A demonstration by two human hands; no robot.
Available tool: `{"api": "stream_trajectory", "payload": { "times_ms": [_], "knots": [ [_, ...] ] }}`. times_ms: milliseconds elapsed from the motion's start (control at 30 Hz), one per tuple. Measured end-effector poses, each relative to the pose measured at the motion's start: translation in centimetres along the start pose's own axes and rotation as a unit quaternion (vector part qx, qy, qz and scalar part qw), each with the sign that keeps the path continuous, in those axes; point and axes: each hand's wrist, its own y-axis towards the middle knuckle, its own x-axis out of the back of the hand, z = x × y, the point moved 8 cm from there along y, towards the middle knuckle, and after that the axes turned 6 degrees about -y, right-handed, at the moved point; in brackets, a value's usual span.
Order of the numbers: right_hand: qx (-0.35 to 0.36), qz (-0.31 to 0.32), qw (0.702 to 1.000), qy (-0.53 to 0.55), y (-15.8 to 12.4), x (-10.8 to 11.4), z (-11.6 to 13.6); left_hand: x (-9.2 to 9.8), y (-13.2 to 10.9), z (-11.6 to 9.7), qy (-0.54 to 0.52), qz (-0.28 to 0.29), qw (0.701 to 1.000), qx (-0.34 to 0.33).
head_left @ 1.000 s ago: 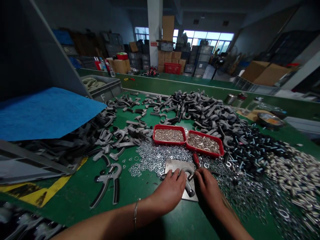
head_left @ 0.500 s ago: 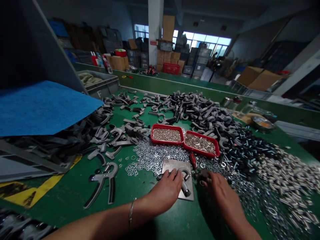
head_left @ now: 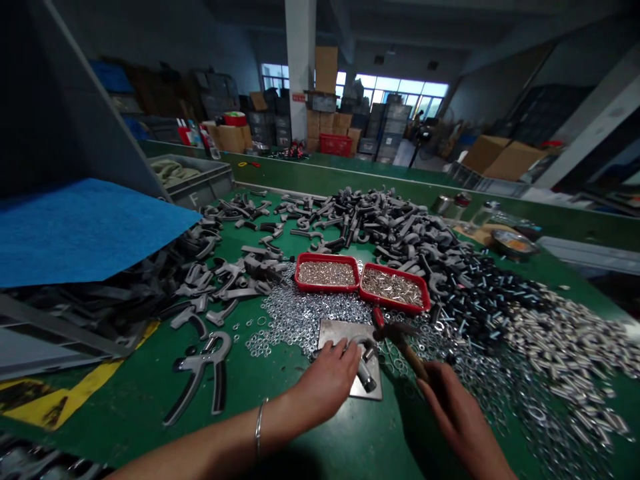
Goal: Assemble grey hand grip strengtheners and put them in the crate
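"Green table (head_left: 250, 393) spread wide, and that big heap of grey handles (head_left: 360, 217) sits at the back, same as a second ago!"

"Same story for the two red trays (head_left: 327, 289), side by side. What's changed?"

"The right grip (head_left: 455, 407)! Half a second ago it was nearer the metal plate (head_left: 345, 328), fingers at something dark. Now it's farther right, wrapped around a wooden shaft."

"And there's the hammer (head_left: 411, 359) in plain sight, shaft in the palm, head out ahead, just off the plate's right edge!"

"Left grip (head_left: 327, 377) hasn't budged: fingers close together, laid over the grey hooked piece (head_left: 367, 375) on the plate. Are they clamped on it?"

"Can't tell; the underside's hidden. The piece's hook and barrel poke out right of those fingertips, between them and the hammer head."

"Smallest of the lot, the red-handled tool (head_left: 379, 317), just beyond that head, near the right tray!"
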Motion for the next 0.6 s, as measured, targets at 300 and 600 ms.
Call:
{"api": "stream_trajectory", "payload": {
  "times_ms": [300,600],
  "knots": [
    [0.001,0.022,1.0,0.012,-1.0,0.2,0.5,1.6,-0.2,0.5,-0.083,-0.011,0.994,0.064],
    [0.077,0.051,0.996,0.019,-0.9,0.1,4.9,1.1,-0.8,1.6,-0.199,-0.047,0.969,0.138]
  ]
}}
